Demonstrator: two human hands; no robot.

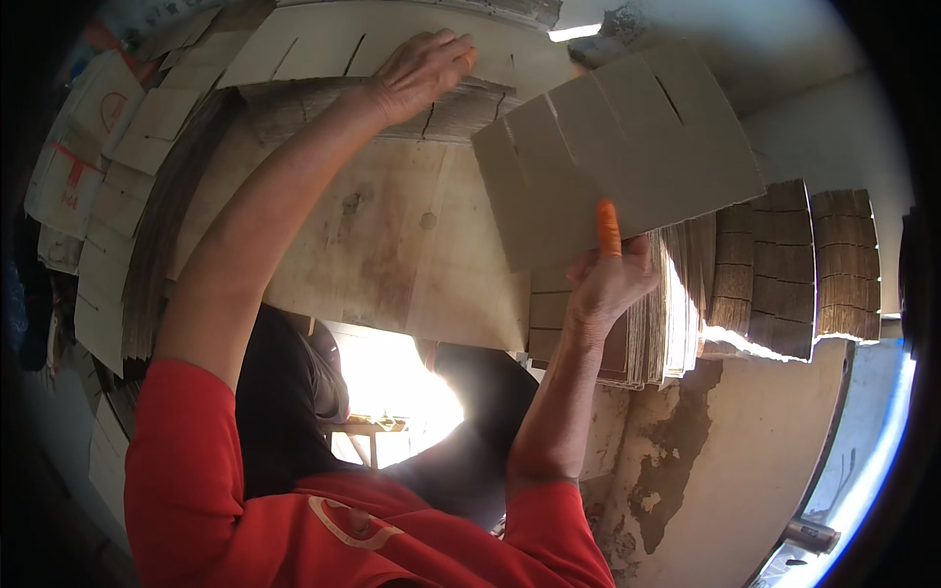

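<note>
In my right hand [613,284] is a flat cardboard sheet [637,147] with several slots cut in from its far edge. An orange finger cover sits on the digit pressed against the sheet's face, and the other fingers are curled behind or below it. My left hand [421,73] reaches far forward over a stack of slotted cardboard [309,44]. Its fingers are bent together, with a bit of orange at their tips. What those fingertips grip, if anything, is hidden.
A wooden board [343,235] lies in front of me. More slotted cardboard [181,225] is stacked along its left side. Upright cardboard bundles [779,260] stand at the right, beside a wall [745,441] with peeling paint. A packaged bundle [83,147] is at far left.
</note>
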